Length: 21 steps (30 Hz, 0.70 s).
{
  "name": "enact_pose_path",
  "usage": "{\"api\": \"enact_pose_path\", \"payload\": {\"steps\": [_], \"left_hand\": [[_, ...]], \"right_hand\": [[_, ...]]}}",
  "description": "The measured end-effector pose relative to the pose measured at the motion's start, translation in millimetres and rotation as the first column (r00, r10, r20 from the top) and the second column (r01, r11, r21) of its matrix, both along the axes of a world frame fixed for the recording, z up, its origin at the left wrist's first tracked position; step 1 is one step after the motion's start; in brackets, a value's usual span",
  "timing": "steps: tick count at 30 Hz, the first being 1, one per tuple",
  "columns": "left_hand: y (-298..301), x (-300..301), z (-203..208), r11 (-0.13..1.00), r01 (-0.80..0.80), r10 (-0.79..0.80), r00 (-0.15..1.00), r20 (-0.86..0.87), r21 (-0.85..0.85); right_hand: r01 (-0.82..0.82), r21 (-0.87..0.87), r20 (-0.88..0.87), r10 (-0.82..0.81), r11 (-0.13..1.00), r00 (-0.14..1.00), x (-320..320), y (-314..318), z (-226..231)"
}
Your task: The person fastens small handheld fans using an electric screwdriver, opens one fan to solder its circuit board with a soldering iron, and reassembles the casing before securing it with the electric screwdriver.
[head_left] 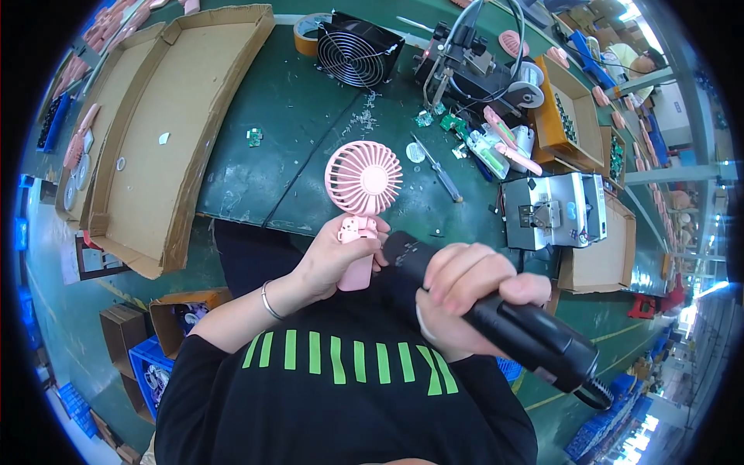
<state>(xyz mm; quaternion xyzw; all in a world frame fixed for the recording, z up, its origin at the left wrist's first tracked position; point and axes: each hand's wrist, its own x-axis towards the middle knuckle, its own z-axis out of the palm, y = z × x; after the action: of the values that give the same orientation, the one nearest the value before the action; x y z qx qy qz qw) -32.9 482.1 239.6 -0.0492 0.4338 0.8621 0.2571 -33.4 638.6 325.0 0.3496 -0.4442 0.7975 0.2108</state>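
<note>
My left hand (335, 260) grips the handle of a small pink hand-held fan (362, 186), holding it upright in front of my chest with its round grille facing up. My right hand (465, 291) is wrapped around a thick black electric screwdriver (504, 318). The tool's front end sits against the fan's handle, just below the grille. A thin bracelet circles my left wrist. A dark cord end trails from the tool's rear at lower right.
A green workbench (294, 132) lies ahead. On it: a large shallow cardboard tray (167, 147), a black grilled fan (358, 53), tape roll (308, 31), a hand screwdriver (440, 172), small green circuit boards (254, 138), a grey machine (550, 209), cardboard boxes of parts (570, 116).
</note>
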Motion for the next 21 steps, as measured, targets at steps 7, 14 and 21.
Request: {"api": "enact_pose_path", "payload": {"steps": [7, 14, 21], "left_hand": [[4.0, 5.5, -5.7, 0.999, 0.026, -0.027, 0.999, -0.024, -0.045], [5.5, 5.8, 0.5, 0.997, 0.046, -0.052, 0.995, -0.089, -0.07], [6.7, 11.3, 4.5, 0.995, 0.044, -0.054, 0.992, -0.112, -0.091]], "right_hand": [[0.02, 0.057, 0.016, -0.021, 0.998, 1.0, 3.7, -16.0, -17.0], [0.033, 0.116, 0.005, -0.033, 0.993, 0.999, 7.8, -12.8, -14.3], [-0.019, -0.013, -0.066, 0.018, 1.0, 0.998, 5.9, -9.9, -17.8]]}}
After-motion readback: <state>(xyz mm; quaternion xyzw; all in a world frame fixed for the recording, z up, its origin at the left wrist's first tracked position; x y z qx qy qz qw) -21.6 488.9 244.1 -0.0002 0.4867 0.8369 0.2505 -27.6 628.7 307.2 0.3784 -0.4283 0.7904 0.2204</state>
